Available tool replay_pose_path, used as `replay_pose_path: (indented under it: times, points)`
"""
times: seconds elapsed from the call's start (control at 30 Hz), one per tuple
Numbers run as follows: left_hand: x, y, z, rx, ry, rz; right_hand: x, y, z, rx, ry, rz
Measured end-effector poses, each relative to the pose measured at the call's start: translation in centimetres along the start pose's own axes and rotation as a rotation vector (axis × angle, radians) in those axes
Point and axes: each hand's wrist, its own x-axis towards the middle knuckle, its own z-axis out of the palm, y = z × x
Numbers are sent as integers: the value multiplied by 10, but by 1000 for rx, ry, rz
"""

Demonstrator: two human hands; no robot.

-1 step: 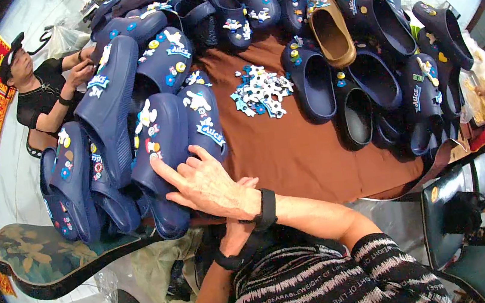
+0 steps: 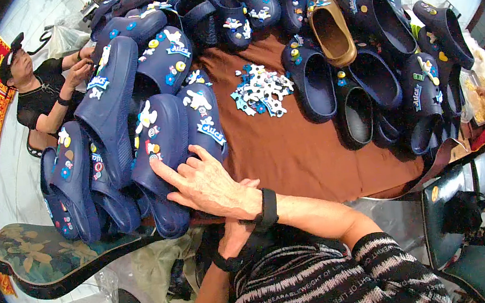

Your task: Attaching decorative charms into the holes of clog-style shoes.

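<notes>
My right hand [image 2: 207,183] rests on a navy foam clog [image 2: 161,128] at the left edge of the brown cloth. Its index fingertip touches the clog's decorated upper, and its fingers are apart. White rabbit-like, round and red-and-white charms dot that upper. Beneath my right wrist lies my left hand [image 2: 237,234], mostly covered; a fingertip shows beyond it, but whether it holds anything is hidden. Beside the touched clog stands another navy clog [image 2: 202,120] with a blue-and-white lettered charm. A pile of loose white and blue charms [image 2: 262,91] lies on the cloth.
Navy clogs crowd the left, back and right, among them a tan clog [image 2: 331,28] and a black-lined clog [image 2: 357,116]. A person [image 2: 43,85] works at far left. A patterned stool [image 2: 55,256] stands at lower left, a dark chair [image 2: 443,211] at lower right.
</notes>
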Motion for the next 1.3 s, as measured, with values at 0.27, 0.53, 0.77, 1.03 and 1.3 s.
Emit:
replay_pose_path:
  times: [0.27, 0.53, 0.77, 1.03, 1.3]
  points:
    - [-42, 54, -66, 558, 548, 245, -4, 13, 1, -2, 30, -76]
    - [-13, 34, -95, 386, 873, 13, -6, 8, -4, 56, -41, -74]
    - [-6, 31, -109, 338, 1041, 51, -2, 14, -11, 109, -62, -103]
    - [-4, 16, -146, 553, 753, -133, -1, 15, -12, 58, -82, -105]
    - [8, -3, -161, 481, 833, -185, -4, 14, -13, 74, -69, -121]
